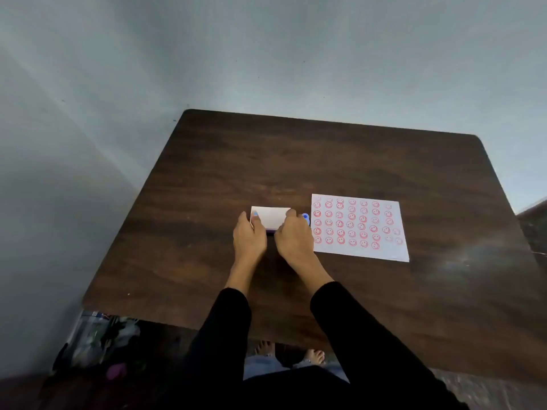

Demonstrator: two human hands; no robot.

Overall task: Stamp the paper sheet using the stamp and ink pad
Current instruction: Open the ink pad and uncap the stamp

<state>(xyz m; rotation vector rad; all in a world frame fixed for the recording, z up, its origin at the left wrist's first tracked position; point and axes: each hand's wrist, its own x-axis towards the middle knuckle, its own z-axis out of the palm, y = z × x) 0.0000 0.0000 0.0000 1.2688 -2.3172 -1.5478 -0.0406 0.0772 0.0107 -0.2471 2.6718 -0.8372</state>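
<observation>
Setting: a person stands at a dark wood-grain counter (296, 161) set into the corner of pale grey walls, seen from a camera worn on the head.
Paper sheet: a white paper sheet (359, 227) lies flat on the counter, right of centre, its face covered in rows of red smiley-face stamp marks; several marks toward its right edge are fainter.
Ink pad: a small rectangular ink pad (270, 217) with a white lid sits on the counter just left of the paper sheet, apart from it; a sliver of purple base shows under its near edge between the two hands.
Left hand: the left hand (250, 238) rests at the ink pad's left end, fingers (254, 221) curled against its edge and lid, grasping it.
Right hand: the right hand (293, 238) covers the ink pad's right end, fingers (291, 214) bent over the lid's corner and gripping it.
Stamp: a small blue stamp (305, 217) peeks out beside the right hand, in the gap between the ink pad and the paper sheet; whether the hand touches it cannot be told.
Sleeves: black sleeves (355, 327) cover both forearms, leaving the wrists bare.
Below the counter: bare feet (288, 352) show on the floor under the near edge, and a cluttered clear bag (97, 338) sits at lower left.
</observation>
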